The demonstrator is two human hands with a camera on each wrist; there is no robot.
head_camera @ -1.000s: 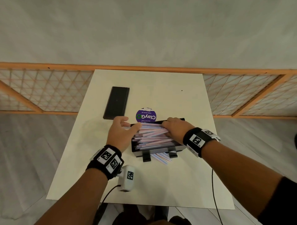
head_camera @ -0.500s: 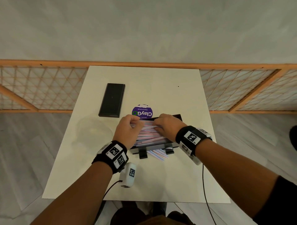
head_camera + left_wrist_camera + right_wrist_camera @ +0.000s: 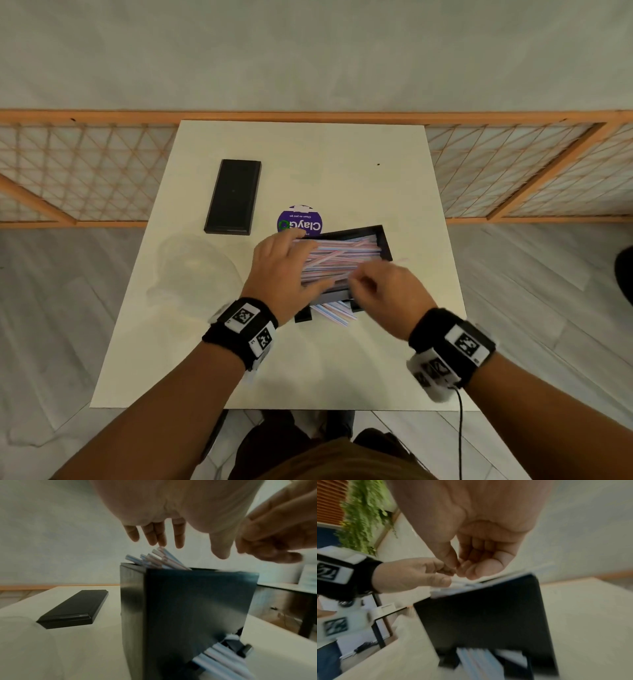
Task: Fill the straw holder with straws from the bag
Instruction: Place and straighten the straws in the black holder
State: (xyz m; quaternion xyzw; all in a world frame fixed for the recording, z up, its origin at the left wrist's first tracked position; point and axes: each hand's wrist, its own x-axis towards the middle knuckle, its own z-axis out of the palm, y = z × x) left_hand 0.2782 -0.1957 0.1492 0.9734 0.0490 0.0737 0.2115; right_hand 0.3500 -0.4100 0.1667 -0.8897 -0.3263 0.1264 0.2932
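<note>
**Overfull holder, loose straws**

Already the straw holder (image 3: 385, 240) brims. Left of it lies a clear bag (image 3: 191, 267). The left hand (image 3: 281, 267) lies flat on the straws (image 3: 339, 257); the right hand (image 3: 383, 287) looks to be pinching one, though blurred. Pressing could spill straws over the rim.

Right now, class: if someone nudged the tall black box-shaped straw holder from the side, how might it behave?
The tall black box-shaped straw holder stands tall and narrow, so it would probably tip rather than slide. The pink and blue straws heaped above its rim would likely spill.

Light: soft, even, dim indoors
Blur: right hand (image 3: 383, 291) smeared; right wrist view streaked
Edges: railing bowed by wide lens
</note>
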